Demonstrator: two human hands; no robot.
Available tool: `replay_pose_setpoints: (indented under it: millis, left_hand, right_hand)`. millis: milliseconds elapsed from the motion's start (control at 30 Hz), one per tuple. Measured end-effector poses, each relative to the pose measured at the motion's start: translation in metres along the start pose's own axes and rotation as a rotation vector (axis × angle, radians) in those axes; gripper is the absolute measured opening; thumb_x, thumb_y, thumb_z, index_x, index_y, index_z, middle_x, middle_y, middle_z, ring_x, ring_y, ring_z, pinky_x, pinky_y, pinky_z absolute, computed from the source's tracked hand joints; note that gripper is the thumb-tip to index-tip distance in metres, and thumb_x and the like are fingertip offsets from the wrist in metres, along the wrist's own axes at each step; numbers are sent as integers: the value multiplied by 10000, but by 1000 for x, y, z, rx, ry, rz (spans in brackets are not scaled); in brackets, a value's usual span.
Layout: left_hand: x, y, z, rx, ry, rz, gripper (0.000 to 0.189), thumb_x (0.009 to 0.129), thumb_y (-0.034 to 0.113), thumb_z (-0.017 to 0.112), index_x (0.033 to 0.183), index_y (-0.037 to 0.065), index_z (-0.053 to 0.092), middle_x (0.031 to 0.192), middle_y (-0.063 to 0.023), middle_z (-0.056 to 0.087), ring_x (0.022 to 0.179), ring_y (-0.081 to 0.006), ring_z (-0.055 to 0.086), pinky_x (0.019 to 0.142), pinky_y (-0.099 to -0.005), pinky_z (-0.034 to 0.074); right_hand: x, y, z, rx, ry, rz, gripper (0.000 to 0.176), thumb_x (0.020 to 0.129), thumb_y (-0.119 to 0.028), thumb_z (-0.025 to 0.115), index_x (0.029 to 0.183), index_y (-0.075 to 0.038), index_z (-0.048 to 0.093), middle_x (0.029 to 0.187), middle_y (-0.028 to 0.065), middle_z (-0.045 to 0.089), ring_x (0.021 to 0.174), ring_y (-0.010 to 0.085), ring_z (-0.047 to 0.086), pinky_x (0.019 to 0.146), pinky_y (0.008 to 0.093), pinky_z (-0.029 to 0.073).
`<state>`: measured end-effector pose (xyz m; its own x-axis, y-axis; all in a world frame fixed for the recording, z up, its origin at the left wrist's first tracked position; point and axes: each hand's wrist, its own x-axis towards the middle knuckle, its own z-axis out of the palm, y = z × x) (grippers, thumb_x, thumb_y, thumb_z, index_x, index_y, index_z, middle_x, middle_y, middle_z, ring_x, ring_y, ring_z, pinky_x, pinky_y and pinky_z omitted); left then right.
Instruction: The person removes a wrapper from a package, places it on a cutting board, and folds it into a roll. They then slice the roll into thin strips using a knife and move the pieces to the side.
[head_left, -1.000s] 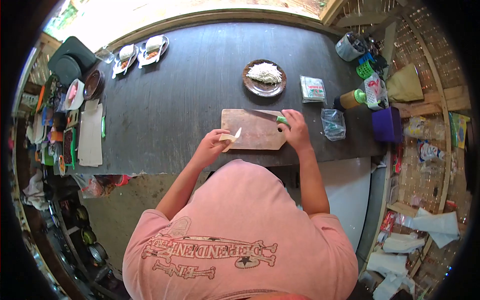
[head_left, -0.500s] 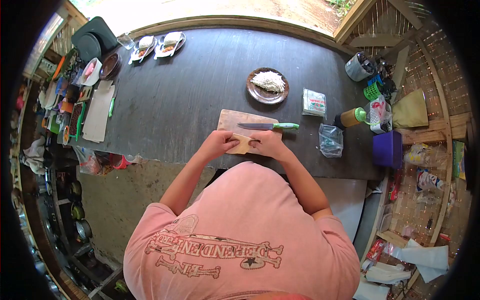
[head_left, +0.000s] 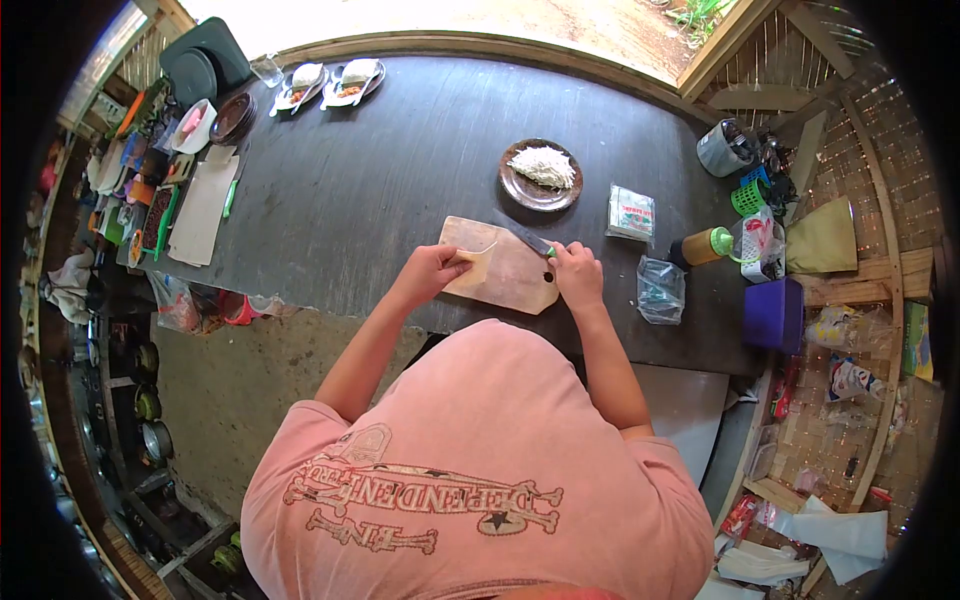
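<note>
My left hand (head_left: 437,270) pinches a thin, pale yellow, flexible sheet (head_left: 474,268) by its left side, over the left part of a wooden cutting board (head_left: 522,285). One far corner of the sheet curls upward. What kind of food it is, I cannot make out. Fingers closed around the green handle, my right hand (head_left: 577,270) has hold of a knife (head_left: 529,238) at the board's right edge, its blade pointing away to the upper left. Beyond the board stands a brown plate (head_left: 513,188) with a heap of white shreds (head_left: 543,167).
Right of the board lie a clear plastic bag (head_left: 661,290), a wrapped square pack (head_left: 630,213) and a green-capped bottle (head_left: 702,246). Two plates of food (head_left: 352,84) stand at the far left. Another green-handled knife (head_left: 230,198) lies beside cardboard (head_left: 201,215).
My right hand has let go of the sheet and taken the knife by its handle, turning it. My left hand keeps the sheet, now farther left. The board has turned clockwise.
</note>
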<state>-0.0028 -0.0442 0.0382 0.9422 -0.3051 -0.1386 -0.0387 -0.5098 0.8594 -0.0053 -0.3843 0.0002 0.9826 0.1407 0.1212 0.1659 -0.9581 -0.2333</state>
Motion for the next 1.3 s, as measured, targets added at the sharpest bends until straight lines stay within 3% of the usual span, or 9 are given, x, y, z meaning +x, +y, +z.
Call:
replay_pose_setpoints:
  millis: [200, 400, 600, 667, 867, 1000, 1067, 1133, 1300]
  left_hand:
    - [9, 10, -2, -131, 38, 68, 220, 1007, 169, 814, 1077, -34, 767, 860, -136, 770, 779, -105, 641, 736, -346, 551]
    - [22, -1, 5, -214, -80, 113, 205, 1026, 153, 797, 1138, -18, 782, 901, -124, 798, 814, -84, 657, 753, -330, 560]
    - [38, -9, -2, -116, -133, 23, 208, 1049, 157, 786, 1183, -1, 810, 934, 3, 792, 859, -36, 648, 750, -290, 565]
    - [41, -8, -1, -94, -22, 178, 221, 1011, 214, 813, 1068, 0, 808, 897, -116, 800, 730, -131, 680, 693, -341, 560]
    - [41, 76, -41, 151, 300, 726, 133, 929, 149, 855, 1018, 56, 820, 990, -95, 827, 861, -303, 784, 762, -399, 617]
    - [24, 76, -40, 308, 360, 875, 156, 903, 132, 853, 1058, 125, 833, 1117, -27, 828, 1030, -252, 782, 914, -397, 613]
    - [18, 26, -19, 351, 332, 857, 163, 896, 184, 857, 1049, 137, 827, 1133, -16, 821, 1078, -242, 772, 972, -412, 594]
    - [3, -14, -5, 517, 36, 717, 192, 873, 211, 883, 1032, 118, 829, 1144, -31, 826, 1117, -247, 773, 992, -422, 585]
    - [-14, -22, -4, 382, 158, 529, 219, 877, 282, 893, 1021, 132, 826, 1051, -47, 819, 1045, -276, 761, 945, -446, 589]
  right_hand:
    - [-4, -18, -7, -8, 44, 63, 469, 925, -256, 820, 1365, -116, 741, 1223, 80, 696, 1144, 314, 665, 955, 489, 552]
    - [18, -73, -38, 536, 238, -349, 693, 815, -154, 902, 1460, -83, 660, 1356, 146, 676, 1261, 380, 636, 1041, 495, 545]
    - [52, -70, -17, 601, -113, -373, 304, 866, -141, 851, 1147, -40, 794, 1126, 144, 755, 1023, 358, 731, 894, 437, 599]
    - [56, -71, -23, 588, -62, -416, 140, 882, -123, 812, 1004, -53, 817, 1028, 139, 766, 954, 354, 748, 827, 444, 609]
    - [58, -100, -111, 299, 329, -459, 234, 885, -45, 724, 1096, -82, 819, 1117, 102, 814, 1027, 316, 784, 889, 406, 633]
    - [36, -108, -119, 230, 495, -569, 267, 879, -21, 702, 1117, -63, 815, 1215, 104, 813, 1130, 272, 778, 950, 412, 632]
    - [15, -90, -77, 208, 451, -604, 218, 873, -42, 712, 1070, -57, 804, 1155, 86, 811, 1112, 265, 772, 924, 426, 627]
    - [-9, -72, -49, -50, -167, -617, 167, 884, -78, 724, 1041, -72, 781, 1055, 65, 796, 1032, 273, 769, 889, 442, 613]
    - [-14, -76, -35, 254, -9, -385, 199, 863, -132, 792, 1056, -92, 764, 997, 66, 775, 1024, 290, 747, 906, 443, 591]
